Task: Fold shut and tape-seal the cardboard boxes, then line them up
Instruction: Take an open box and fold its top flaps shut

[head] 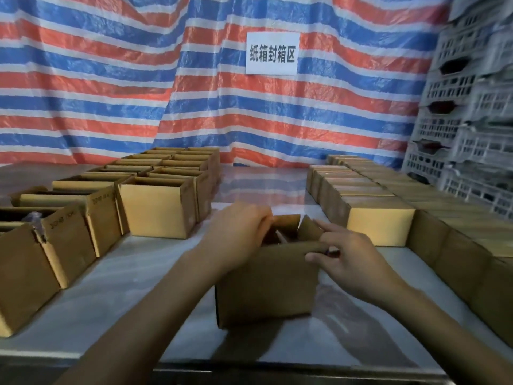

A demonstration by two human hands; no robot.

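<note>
Dim, soft light; glare on the table (258,187); blurred, bowed edges.

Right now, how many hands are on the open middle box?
2. The left hand grips the middle box at its left flap; the right hand pinches the near flap by the right corner. No others in view.

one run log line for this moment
phase: flap folding | box: centre, top open | left hand: grips far flap | right hand: pinches near flap
</note>
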